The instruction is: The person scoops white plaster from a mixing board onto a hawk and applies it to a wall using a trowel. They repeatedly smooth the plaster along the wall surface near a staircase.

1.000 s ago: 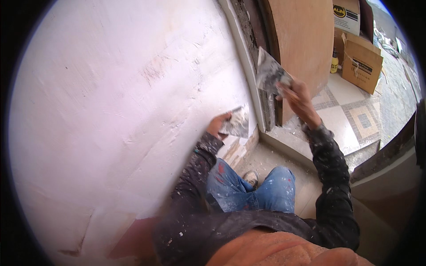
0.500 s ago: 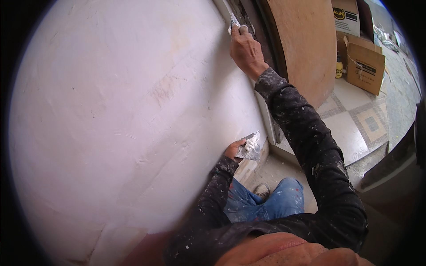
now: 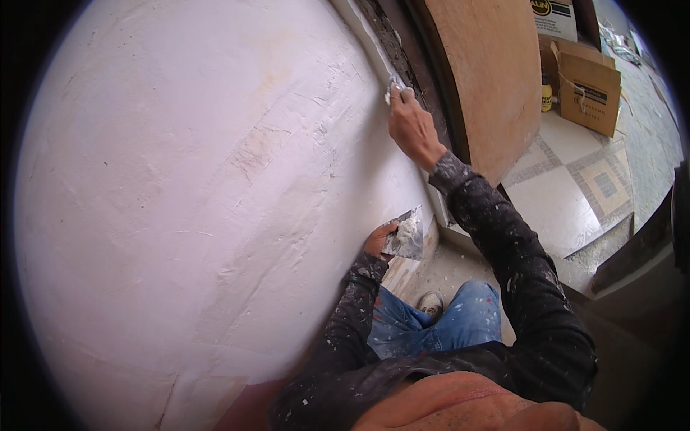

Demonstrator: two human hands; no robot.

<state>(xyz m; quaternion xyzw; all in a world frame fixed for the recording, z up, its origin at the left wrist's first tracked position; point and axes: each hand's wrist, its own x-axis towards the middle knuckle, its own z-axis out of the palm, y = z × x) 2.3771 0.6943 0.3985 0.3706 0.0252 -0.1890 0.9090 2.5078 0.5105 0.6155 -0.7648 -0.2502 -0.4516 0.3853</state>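
My right hand [image 3: 413,128] is closed round a putty knife [image 3: 393,90], its blade at the white edge strip [image 3: 365,37] where the wall meets the dark door frame. White paste shows on the blade; the handle is hidden in my fist. Lower down, my left hand [image 3: 379,239] grips a flat metal plate [image 3: 413,249] by its left side, thumb on top. A lump of white putty [image 3: 407,231] lies on that plate. The white wall [image 3: 194,179] beside both hands bears smears, ridges and a rough beige patch [image 3: 257,149].
A brown door panel [image 3: 485,79] stands right of the dark frame [image 3: 420,54]. Beyond it are cardboard boxes [image 3: 589,97], a yellow bottle [image 3: 546,95] and a tiled floor [image 3: 557,208] with a raised edge. A dark curved object [image 3: 640,237] is at the right.
My right hand has come down along the wall's edge with the putty knife, toward me. My left hand keeps the plate in nearly the same place. The view has shifted slightly.
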